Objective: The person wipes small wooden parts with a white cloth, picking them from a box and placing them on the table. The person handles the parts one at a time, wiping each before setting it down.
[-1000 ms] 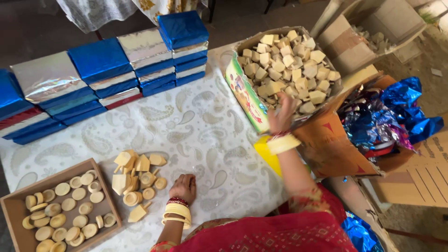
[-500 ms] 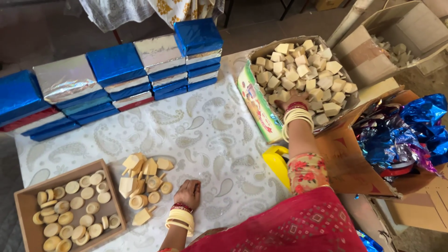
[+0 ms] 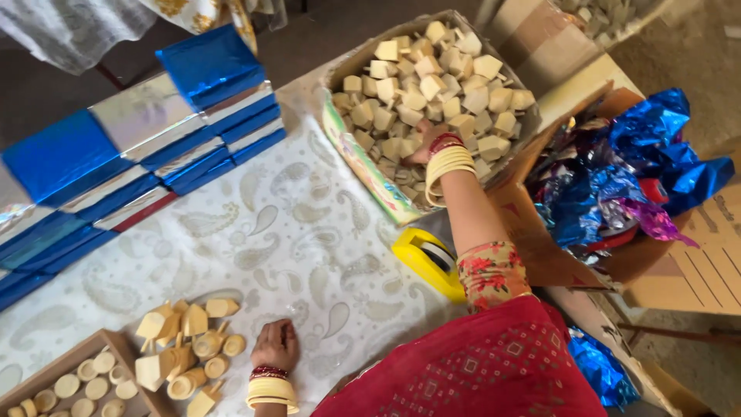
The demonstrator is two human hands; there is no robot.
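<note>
right hand (image 3: 427,147) among wooden blocks (image 3: 432,85), grip hidden; left hand (image 3: 275,345) fisted empty on tablecloth (image 3: 293,232)

Head view, steeply down, near table (image 3: 293,232)

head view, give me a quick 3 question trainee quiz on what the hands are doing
1. True or false: the right hand is inside the cardboard box of pale wooden blocks.
2. What does the left hand rest on? A) the patterned tablecloth B) the yellow tape dispenser C) the blue foil boxes
3. What lies just left of the left hand?

Key:
1. True
2. A
3. A pile of small pale wooden pieces.
</note>
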